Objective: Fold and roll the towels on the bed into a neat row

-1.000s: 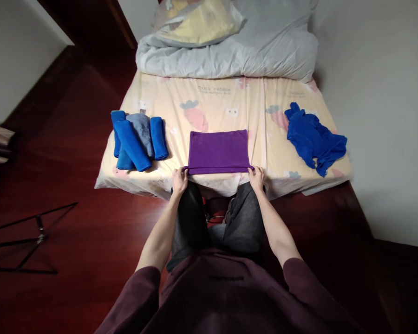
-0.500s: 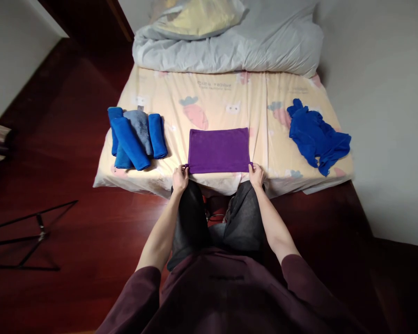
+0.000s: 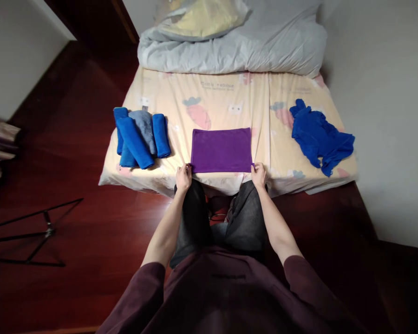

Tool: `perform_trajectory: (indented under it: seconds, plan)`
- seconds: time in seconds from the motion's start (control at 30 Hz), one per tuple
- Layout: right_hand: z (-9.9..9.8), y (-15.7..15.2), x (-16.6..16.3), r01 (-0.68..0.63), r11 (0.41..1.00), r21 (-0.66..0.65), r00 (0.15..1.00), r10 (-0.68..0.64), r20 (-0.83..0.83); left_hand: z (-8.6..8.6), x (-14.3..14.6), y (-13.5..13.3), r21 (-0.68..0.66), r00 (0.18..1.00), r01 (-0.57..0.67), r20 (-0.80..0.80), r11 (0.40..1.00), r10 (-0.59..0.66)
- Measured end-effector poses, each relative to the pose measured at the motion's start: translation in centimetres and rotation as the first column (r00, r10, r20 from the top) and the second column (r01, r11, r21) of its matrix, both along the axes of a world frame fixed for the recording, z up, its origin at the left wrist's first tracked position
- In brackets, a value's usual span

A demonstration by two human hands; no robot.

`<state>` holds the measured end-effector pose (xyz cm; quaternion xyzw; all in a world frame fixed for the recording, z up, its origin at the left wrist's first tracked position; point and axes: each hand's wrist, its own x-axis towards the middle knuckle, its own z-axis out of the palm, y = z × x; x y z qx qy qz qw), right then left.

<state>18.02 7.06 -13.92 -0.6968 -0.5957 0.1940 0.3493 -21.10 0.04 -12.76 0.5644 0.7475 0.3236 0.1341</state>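
Note:
A purple towel (image 3: 222, 150) lies flat as a rectangle near the front edge of the bed. My left hand (image 3: 184, 177) pinches its near left corner, and my right hand (image 3: 258, 175) pinches its near right corner. Left of it rest several rolled blue towels (image 3: 135, 143), one laid slantwise over the others, with a greyish-blue roll (image 3: 144, 127) among them. Over on the right a crumpled blue cloth (image 3: 320, 137) lies in a loose heap.
The bed (image 3: 230, 93) has a cream sheet with carrot prints. A bunched pale quilt (image 3: 282, 51) and a yellowish pillow (image 3: 209, 18) cover its far end. Black tripod legs (image 3: 45, 232) stand on the dark red floor at left. A wall (image 3: 386, 116) borders the right.
The whole view has shifted slightly, so things appear a little further right. Both hands keep their pinch on the purple towel's near corners, and the towel's shape is nearly the same.

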Motion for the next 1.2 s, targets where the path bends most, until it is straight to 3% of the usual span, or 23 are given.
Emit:
perform_trajectory:
  seconds: [0.2, 0.33, 0.43, 0.53, 0.63, 0.8, 0.97, 1.2]
  plan:
    - [0.7, 0.1, -0.1, 0.006, 1.000, -0.007, 0.999, -0.005, 0.050, -0.6, -0.4, 0.1, 0.041, 0.998, -0.060, -0.019, 0.997, 0.061]
    - [1.6, -0.5, 0.0, -0.009, 0.991, 0.131, 0.994, -0.005, 0.110, -0.3, -0.3, -0.3, 0.105, 0.997, -0.056, -0.039, 0.993, 0.060]
    - [2.1, -1.3, 0.2, -0.106, 0.962, 0.250, 0.984, 0.065, 0.166, 0.1, 0.1, -0.8, 0.166, 0.997, 0.050, -0.072, 0.985, -0.038]
    - [2.2, -2.1, 0.5, -0.270, 0.919, 0.289, 0.956, 0.219, 0.195, 0.1, 0.6, -1.1, 0.180, 0.971, 0.237, -0.081, 0.955, -0.226]
    - [2.1, -2.6, 0.7, -0.395, 0.877, 0.272, 0.913, 0.343, 0.221, -0.3, 0.7, -0.9, 0.137, 0.935, 0.355, -0.068, 0.925, -0.349]
    - [1.8, -2.3, 0.8, -0.486, 0.860, 0.154, 0.858, 0.436, 0.272, -1.0, 0.6, -0.1, 0.069, 0.921, 0.389, -0.061, 0.919, -0.385]
    - [1.4, -1.2, 0.3, -0.450, 0.891, 0.070, 0.872, 0.420, 0.252, -1.2, 0.7, 0.7, 0.054, 0.942, 0.336, -0.045, 0.940, -0.333]
    - [0.8, 0.0, -0.6, -0.380, 0.924, 0.053, 0.909, 0.362, 0.208, -1.1, 0.6, 1.5, 0.046, 0.954, 0.296, -0.060, 0.954, -0.294]
